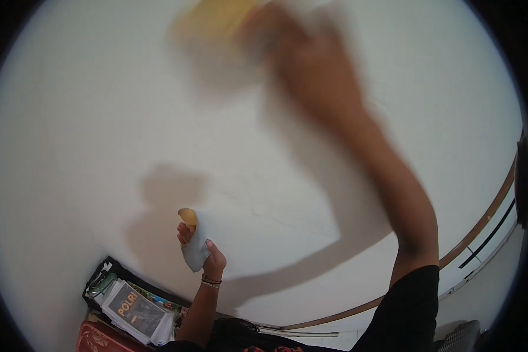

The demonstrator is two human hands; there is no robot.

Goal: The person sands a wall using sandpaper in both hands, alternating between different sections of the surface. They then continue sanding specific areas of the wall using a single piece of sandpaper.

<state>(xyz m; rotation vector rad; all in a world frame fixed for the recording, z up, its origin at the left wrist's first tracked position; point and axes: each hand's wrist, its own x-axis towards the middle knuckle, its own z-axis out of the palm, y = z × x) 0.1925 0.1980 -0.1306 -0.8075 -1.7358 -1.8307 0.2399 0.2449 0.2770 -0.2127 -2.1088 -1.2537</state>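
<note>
My right hand [311, 70] is raised high against a pale wall, smeared by motion. A blurred yellow flat piece [214, 23] extends left from its fingers, which appear closed on it; I cannot make out its exact kind. Low on the left, my left hand [215, 258] grips a bent, thin sheet [194, 256], grey on the side facing me, with a curled yellow end at the top. The thumb lies in front of this sheet and the fingertips show at its left edge. Dark bands circle the left wrist.
The off-white wall [264, 176] fills most of the view, with faint uneven lines and arm shadows. At lower left, a black-edged container [107, 265] holds papers and booklets [136, 308], beside a red case [102, 340]. A brown strip [478, 229] curves along the right.
</note>
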